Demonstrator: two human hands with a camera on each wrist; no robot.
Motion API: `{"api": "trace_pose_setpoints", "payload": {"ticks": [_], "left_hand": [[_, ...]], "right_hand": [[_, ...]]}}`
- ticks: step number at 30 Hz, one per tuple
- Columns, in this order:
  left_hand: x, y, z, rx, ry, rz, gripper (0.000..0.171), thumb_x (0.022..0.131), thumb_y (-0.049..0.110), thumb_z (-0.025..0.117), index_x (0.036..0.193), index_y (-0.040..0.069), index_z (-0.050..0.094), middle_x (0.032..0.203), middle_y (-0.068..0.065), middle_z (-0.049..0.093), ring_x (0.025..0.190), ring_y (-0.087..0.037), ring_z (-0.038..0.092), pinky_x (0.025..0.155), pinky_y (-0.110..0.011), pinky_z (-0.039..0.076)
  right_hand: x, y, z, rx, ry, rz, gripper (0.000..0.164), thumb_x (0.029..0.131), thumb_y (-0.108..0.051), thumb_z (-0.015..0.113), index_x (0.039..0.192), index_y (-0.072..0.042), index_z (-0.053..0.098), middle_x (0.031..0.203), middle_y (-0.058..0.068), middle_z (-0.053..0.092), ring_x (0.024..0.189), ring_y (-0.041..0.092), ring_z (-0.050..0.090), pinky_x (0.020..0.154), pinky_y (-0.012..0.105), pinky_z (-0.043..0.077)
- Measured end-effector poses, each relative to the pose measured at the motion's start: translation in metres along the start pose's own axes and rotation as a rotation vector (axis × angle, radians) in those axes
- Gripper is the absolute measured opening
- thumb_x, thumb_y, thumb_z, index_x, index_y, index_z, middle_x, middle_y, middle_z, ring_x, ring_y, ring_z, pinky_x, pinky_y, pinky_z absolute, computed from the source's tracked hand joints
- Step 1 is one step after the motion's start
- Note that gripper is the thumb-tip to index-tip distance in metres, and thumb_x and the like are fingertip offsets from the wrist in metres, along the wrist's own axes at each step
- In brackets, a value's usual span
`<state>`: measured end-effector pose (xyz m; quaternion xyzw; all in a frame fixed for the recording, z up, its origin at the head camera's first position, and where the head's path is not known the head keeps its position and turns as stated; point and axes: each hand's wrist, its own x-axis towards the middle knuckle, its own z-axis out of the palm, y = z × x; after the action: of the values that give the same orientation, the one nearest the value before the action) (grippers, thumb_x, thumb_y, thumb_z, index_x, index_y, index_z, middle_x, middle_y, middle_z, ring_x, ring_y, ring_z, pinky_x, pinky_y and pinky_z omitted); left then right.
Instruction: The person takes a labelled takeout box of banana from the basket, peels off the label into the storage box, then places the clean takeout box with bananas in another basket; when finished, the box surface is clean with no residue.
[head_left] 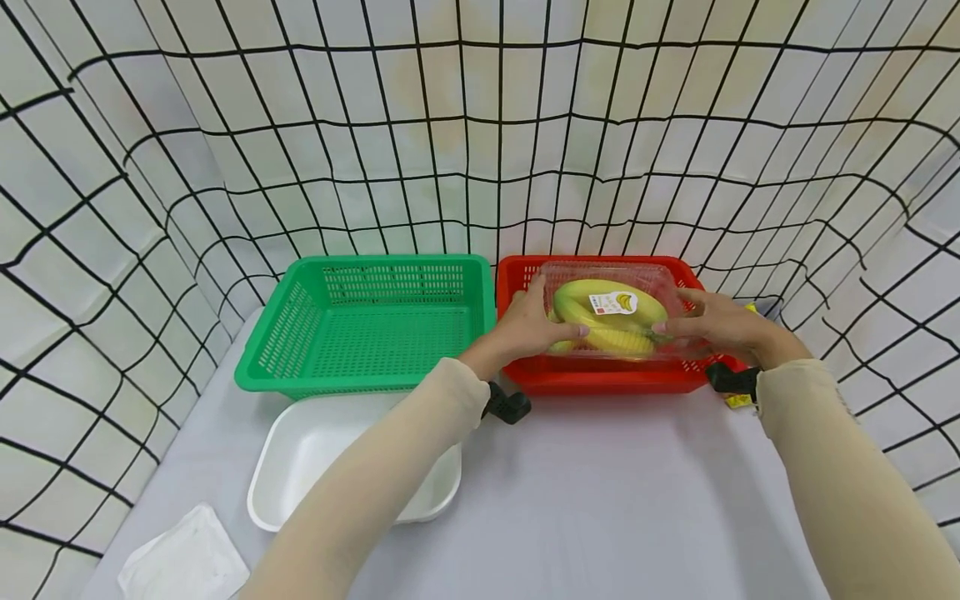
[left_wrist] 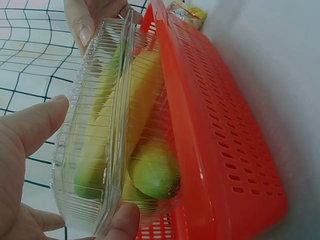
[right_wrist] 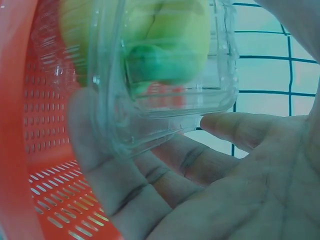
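A clear plastic clamshell box (head_left: pixel 660 279) holds yellow-green bananas (head_left: pixel 577 304), and a white label (head_left: pixel 613 302) with a banana picture is on its top. It sits tilted within the red basket (head_left: pixel 600 383), its upper part above the rim. My left hand (head_left: pixel 525 323) grips the box's left end, thumb on the near top side. At the opposite end my right hand (head_left: pixel 723 327) holds it, thumb on top and fingers at the end wall, as the right wrist view shows. Up close in the left wrist view, ribbed clear walls (left_wrist: pixel 90 125) show the bananas inside.
Left of the red basket stands a green basket (head_left: pixel 382 333) with perforated walls. A white tub (head_left: pixel 300 450) lies in front of it, partly behind my left sleeve. A folded white cloth (head_left: pixel 183 558) rests at front left. Yellow packets (head_left: pixel 738 401) lie right of the red basket. Black netting (head_left: pixel 498 121) surrounds the table.
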<state>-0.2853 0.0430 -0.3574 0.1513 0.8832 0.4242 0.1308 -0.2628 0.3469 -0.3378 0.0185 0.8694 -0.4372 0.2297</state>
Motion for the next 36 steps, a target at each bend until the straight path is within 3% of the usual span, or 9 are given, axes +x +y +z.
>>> {"api": "trace_pose_setpoints", "payload": {"ticks": [16,29,36], "left_hand": [[-0.026,0.009,-0.009,-0.014,0.004,0.048,0.11,0.09,0.044,0.078,0.169,0.013,0.007,0.165,-0.015,0.028,0.146,-0.03,0.034,0.114,-0.054,0.044],[-0.036,0.016,-0.013,-0.015,0.031,0.11,0.109,0.09,0.042,0.078,0.168,0.014,0.008,0.163,-0.015,0.029,0.143,-0.028,0.036,0.111,-0.053,0.047],[-0.046,0.021,-0.016,-0.028,0.032,0.142,0.107,0.089,0.04,0.079,0.168,0.015,0.011,0.158,-0.012,0.035,0.14,-0.025,0.036,0.107,-0.051,0.05]], "right_hand": [[-0.023,-0.008,0.001,-0.075,0.039,-0.026,0.11,0.095,-0.049,0.073,0.169,-0.014,0.0,0.153,0.027,0.037,0.12,0.039,0.057,0.092,0.047,0.06],[-0.043,-0.013,0.001,-0.088,0.09,-0.072,0.105,0.095,-0.048,0.074,0.169,-0.016,0.006,0.145,0.025,0.045,0.123,0.042,0.054,0.09,0.048,0.06],[-0.055,-0.015,0.002,-0.117,0.108,-0.102,0.101,0.097,-0.047,0.072,0.169,-0.018,0.008,0.141,0.025,0.048,0.117,0.039,0.057,0.086,0.042,0.061]]}}
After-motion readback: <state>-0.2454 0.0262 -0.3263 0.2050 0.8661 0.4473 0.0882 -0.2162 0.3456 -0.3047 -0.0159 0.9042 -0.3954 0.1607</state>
